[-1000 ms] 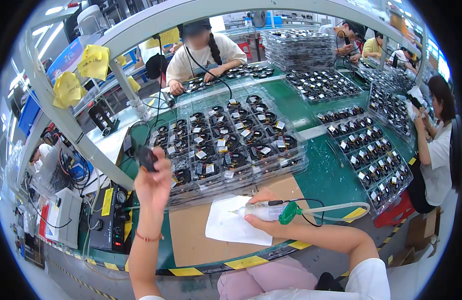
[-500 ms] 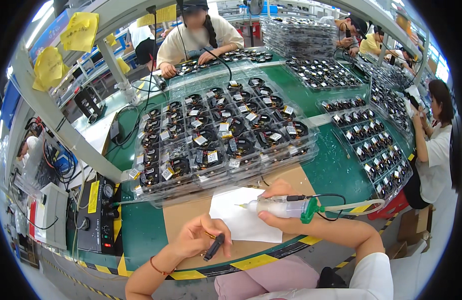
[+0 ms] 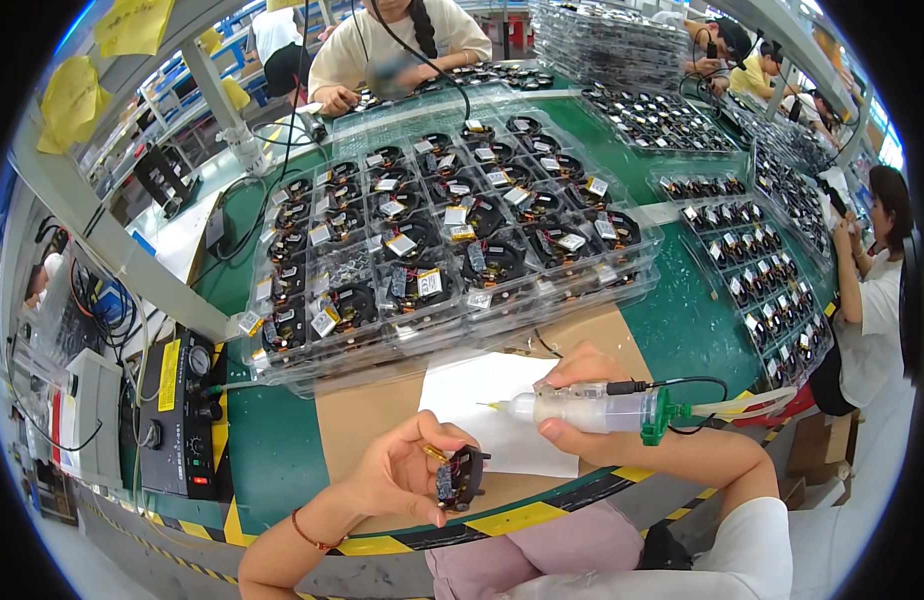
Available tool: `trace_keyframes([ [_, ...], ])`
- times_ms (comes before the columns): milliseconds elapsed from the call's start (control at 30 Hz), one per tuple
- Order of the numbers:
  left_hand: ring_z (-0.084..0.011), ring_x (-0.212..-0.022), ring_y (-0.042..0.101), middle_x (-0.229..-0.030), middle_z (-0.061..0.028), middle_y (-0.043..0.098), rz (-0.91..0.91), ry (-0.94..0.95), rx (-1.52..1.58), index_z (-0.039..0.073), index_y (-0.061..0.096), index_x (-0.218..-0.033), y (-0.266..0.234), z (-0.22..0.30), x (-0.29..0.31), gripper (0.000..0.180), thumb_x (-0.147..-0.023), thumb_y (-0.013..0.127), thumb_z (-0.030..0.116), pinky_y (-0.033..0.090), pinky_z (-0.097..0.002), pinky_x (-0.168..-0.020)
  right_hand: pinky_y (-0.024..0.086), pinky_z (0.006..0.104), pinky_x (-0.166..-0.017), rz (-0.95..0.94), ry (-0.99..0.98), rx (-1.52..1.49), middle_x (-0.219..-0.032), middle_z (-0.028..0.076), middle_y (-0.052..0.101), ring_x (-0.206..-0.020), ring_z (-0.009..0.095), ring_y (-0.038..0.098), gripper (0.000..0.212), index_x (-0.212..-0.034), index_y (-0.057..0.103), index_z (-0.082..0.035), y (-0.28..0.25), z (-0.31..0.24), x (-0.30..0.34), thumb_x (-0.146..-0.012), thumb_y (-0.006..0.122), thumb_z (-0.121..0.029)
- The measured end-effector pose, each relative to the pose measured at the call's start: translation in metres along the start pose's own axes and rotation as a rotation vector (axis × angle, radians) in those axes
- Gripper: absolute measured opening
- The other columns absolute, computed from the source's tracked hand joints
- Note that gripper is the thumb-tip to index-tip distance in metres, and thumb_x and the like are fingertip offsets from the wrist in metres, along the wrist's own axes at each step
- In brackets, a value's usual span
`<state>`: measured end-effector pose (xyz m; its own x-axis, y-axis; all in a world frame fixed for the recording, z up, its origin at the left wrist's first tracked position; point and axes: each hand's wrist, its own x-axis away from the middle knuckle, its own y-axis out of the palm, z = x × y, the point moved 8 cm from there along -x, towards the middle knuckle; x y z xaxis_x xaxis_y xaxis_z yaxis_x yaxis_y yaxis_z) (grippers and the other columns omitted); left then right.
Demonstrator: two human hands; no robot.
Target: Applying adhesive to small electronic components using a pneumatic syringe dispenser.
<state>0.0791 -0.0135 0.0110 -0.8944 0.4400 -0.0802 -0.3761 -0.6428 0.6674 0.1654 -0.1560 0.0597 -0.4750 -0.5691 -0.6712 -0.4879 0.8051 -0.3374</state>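
My left hand (image 3: pixel 407 468) pinches a small round black electronic module (image 3: pixel 461 478) by its edge, its inner side with wires and circuitry partly in sight. My right hand (image 3: pixel 572 400) is wrapped round a clear dispensing syringe (image 3: pixel 602 408) with a green cap, a hose and a black cable at its rear. The thin needle tip points left, toward the module but apart from it. Below the syringe lies a white sheet of paper (image 3: pixel 482 400) on brown cardboard (image 3: pixel 362 420). Beyond my hands stand stacked clear trays (image 3: pixel 372 250) filled with similar modules bearing small silvery cells.
A black dispenser box (image 3: pixel 182 420) with gauge and knobs sits at the left. More module trays (image 3: pixel 752 270) lie to the right, and a tall tray stack (image 3: pixel 607 60) rises behind. A co-worker (image 3: pixel 402 50) sits opposite. Striped tape (image 3: pixel 512 520) marks the table's near edge.
My left hand has turned the module from edge-on so that its wired inside shows. The syringe has shifted slightly to the right. The view has tilted a little downward.
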Motion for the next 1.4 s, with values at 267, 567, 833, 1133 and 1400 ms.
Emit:
trace_keyframes([
  [267, -0.0266, -0.086, 0.061, -0.105, -0.0275, 0.055, 0.075, 0.029, -0.028, 0.003, 0.046, -0.102, -0.007, 0.005, 0.004, 0.05, -0.065, 0.078, 0.016, 0.05, -0.035, -0.074, 0.042, 0.0314, -0.069, -0.08, 0.081, -0.016, -0.09, 0.011, 0.055, -0.08, 0.021, 0.052, 0.041, -0.105, 0.043, -0.007, 0.004, 0.004, 0.001, -0.072, 0.067, -0.01],
  [567, -0.0251, -0.073, 0.063, -0.094, -0.0283, 0.058, 0.295, -0.016, -0.179, -0.005, 0.047, -0.106, -0.013, 0.009, 0.005, 0.07, -0.065, 0.075, 0.044, 0.054, -0.0335, -0.064, 0.044, 0.0312, -0.071, -0.107, 0.149, -0.057, -0.09, 0.013, 0.053, -0.081, 0.021, 0.052, 0.039, -0.103, 0.043, -0.007, 0.002, 0.003, 0.0, -0.072, 0.066, -0.011],
  [833, -0.0291, -0.078, 0.063, -0.095, -0.0281, 0.058, 0.235, 0.016, -0.213, -0.004, 0.048, -0.107, -0.012, 0.003, 0.005, 0.058, -0.068, 0.076, 0.029, 0.054, -0.0383, -0.067, 0.045, 0.0316, -0.07, -0.114, 0.156, -0.04, -0.091, 0.013, 0.051, -0.081, 0.022, 0.053, 0.041, -0.105, 0.042, -0.008, 0.001, 0.003, 0.001, -0.073, 0.066, -0.011],
  [1133, -0.0219, -0.084, 0.061, -0.094, -0.0166, 0.06, 0.069, -0.041, -0.513, -0.001, 0.047, -0.113, 0.008, 0.002, -0.002, 0.064, -0.059, 0.08, 0.007, 0.05, -0.0299, -0.071, 0.047, 0.0325, -0.07, -0.141, 0.162, -0.019, -0.094, 0.014, 0.046, -0.082, 0.022, 0.054, 0.044, -0.109, 0.038, -0.011, -0.009, -0.001, -0.003, -0.075, 0.066, -0.016],
  [1400, -0.0215, -0.067, 0.058, -0.083, -0.0081, 0.057, 0.086, 0.113, -1.228, 0.002, 0.053, -0.106, 0.015, 0.002, -0.004, 0.053, -0.06, 0.075, 0.014, 0.048, -0.0279, -0.057, 0.048, 0.0279, -0.051, -0.009, -0.027, -0.379, -0.079, 0.014, 0.051, -0.064, 0.021, 0.057, 0.045, -0.101, 0.048, -0.002, -0.008, -0.012, 0.004, -0.068, 0.074, -0.017],
])
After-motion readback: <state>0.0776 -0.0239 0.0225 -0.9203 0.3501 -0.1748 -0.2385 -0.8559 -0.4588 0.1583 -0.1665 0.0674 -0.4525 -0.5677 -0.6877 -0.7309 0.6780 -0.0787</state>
